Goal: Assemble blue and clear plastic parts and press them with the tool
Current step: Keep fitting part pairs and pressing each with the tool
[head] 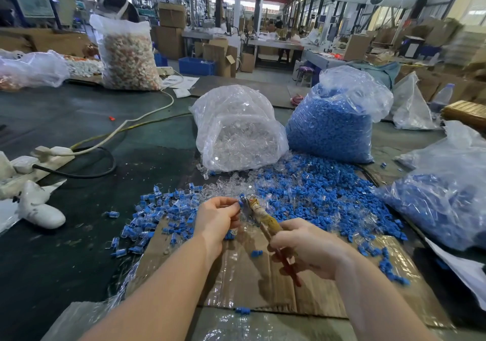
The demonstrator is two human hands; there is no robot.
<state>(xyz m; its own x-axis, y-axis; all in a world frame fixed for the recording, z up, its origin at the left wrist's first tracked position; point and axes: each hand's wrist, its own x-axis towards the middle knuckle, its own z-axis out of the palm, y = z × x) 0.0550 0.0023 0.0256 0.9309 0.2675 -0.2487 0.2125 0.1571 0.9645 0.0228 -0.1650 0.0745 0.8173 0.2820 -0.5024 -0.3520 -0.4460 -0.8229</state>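
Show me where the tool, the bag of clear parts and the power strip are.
tool [265, 218]: head view, on its taped handle.
bag of clear parts [236, 130]: head view, on its front.
power strip [39, 160]: head view, on its white body.

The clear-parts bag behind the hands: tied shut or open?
Open. The bag of clear parts lies slumped with its mouth gaping toward the camera, clear pieces spilling onto the table.

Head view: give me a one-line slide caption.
Left hand feeds a blue-and-clear part into pliers gripped by the right hand.

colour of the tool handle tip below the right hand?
Red, seen in the head view: tool handle below the right hand.
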